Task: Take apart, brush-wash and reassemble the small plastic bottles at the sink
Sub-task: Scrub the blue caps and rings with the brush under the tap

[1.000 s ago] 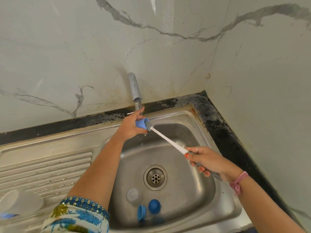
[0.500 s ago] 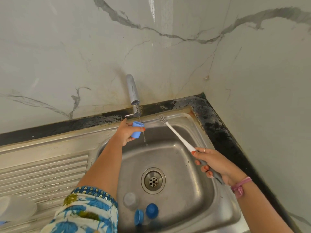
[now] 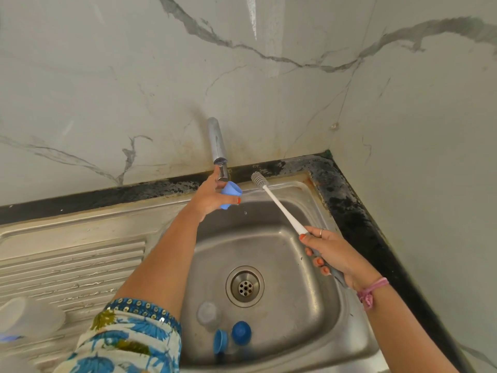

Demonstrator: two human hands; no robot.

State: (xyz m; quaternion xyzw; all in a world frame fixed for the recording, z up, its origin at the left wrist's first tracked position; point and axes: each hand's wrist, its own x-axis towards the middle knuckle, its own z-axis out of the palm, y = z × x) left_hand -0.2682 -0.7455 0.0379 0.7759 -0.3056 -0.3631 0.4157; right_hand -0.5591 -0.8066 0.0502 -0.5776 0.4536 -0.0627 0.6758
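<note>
Marble-look walls, steel sink (image 3: 317, 267) in the corner, ribbed draining surface (image 3: 72, 267) left. Left hand (image 3: 212, 196) fingers grip one small light-blue plastic cap (image 3: 230, 193) just under the chrome tap (image 3: 218, 149). Right hand (image 3: 332, 253) fingers close round one white long-handled bottle brush (image 3: 279, 208), bristles apart from the cap. Step looks like rinsing; next probably setting the cap down. Basin holds one clear bottle (image 3: 208, 314) and two blue caps (image 3: 220, 340) (image 3: 241, 332); one blurred clear container (image 3: 29, 317) sits on the drainer.
</note>
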